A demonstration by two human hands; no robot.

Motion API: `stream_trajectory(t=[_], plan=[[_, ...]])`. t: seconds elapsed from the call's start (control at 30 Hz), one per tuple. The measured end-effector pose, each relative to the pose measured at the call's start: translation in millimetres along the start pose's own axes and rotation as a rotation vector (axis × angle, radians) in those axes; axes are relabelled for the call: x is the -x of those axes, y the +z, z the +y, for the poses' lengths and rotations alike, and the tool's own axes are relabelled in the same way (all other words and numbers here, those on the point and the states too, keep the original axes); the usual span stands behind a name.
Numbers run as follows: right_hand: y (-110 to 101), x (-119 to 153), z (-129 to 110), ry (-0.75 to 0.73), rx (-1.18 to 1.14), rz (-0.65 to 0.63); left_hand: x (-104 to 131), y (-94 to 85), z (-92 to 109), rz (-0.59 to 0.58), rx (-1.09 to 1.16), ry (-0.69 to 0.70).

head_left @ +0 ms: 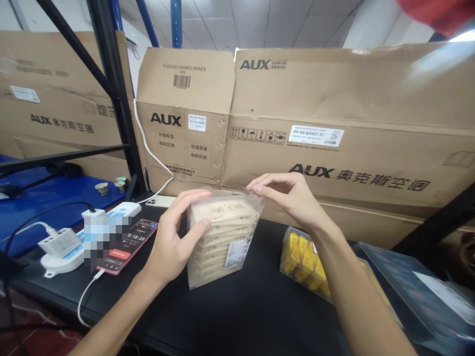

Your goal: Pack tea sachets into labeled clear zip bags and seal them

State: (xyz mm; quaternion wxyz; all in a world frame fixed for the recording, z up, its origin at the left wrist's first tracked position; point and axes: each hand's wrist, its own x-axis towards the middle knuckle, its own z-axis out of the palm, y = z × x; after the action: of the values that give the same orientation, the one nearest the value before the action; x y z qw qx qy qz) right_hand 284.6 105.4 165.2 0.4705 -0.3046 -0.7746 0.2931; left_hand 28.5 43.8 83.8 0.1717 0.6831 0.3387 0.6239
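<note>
A clear plastic bag (197, 269) stands upright on the black tabletop, filled with a stack of beige paper packets (217, 242). A white printed label (238, 253) shows on its right face. My left hand (181, 230) is wrapped round the bag's left side, thumb on the front and fingers over the top. At the upper right corner, my right hand (287, 195) pinches the bag's plastic edge between thumb and fingers. Below my right forearm lies a clear pack of yellow items (304, 259), partly covered by that arm.
Left of the bag lie a phone (128, 247) with a lit timer and a white power strip (70, 254) with plugs and cables. Large cardboard boxes (260, 163) form a wall behind. A dark plastic-wrapped package (411, 291) sits at right, near black shelf posts (128, 133).
</note>
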Motion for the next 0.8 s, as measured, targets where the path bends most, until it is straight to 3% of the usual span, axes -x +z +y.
stream_trajectory(t=[0.4,0.63,0.8], plan=[[-7,10,-13,0.061,0.047,-0.201,-32,-8.9,17,-0.134,-0.049,-0.128],[-18,17,-27,0.097,0.129,-0.335,-51,-16.3,6,-0.144,0.065,-0.448],[-18,17,-26,0.087,0.171,-0.324,-72,-24.3,8,-0.233,-0.125,-0.335]])
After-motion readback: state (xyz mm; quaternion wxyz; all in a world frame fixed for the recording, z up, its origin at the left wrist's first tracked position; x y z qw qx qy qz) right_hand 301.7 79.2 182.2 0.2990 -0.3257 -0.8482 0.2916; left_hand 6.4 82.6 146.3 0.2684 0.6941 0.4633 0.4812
